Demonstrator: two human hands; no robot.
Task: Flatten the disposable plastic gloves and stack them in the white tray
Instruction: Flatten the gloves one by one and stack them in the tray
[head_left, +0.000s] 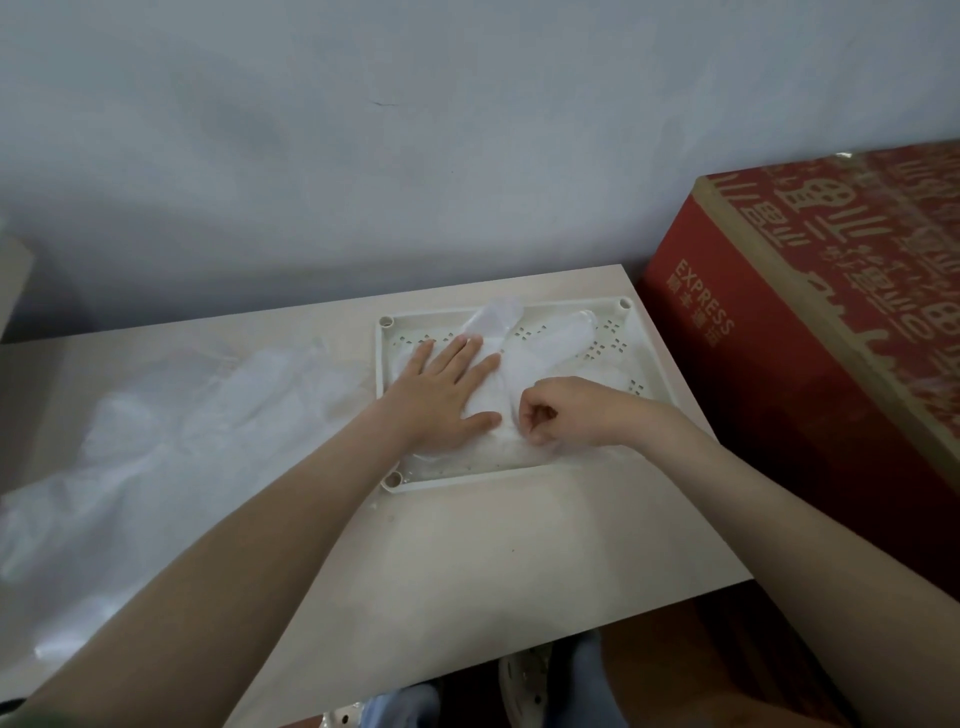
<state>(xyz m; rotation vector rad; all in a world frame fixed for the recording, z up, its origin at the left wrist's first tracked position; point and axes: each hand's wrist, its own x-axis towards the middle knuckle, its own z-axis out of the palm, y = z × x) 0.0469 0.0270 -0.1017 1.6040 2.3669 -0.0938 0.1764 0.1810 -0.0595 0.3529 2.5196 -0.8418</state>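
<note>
A white perforated tray (649, 358) lies on the pale table, right of centre. A clear plastic glove (550, 338) is spread inside it, its fingers pointing to the far side. My left hand (447, 387) presses flat on the glove's left part, fingers straight. My right hand (561, 413) has its fingers curled and pinches the glove's film near the tray's near side. A loose pile of clear plastic gloves (156, 441) covers the table to the left of the tray.
A large red cardboard box (810, 332) stands right of the table, close to the tray's right edge. A grey wall runs behind the table. The table's front edge (519, 660) is near me, with feet in shoes below it.
</note>
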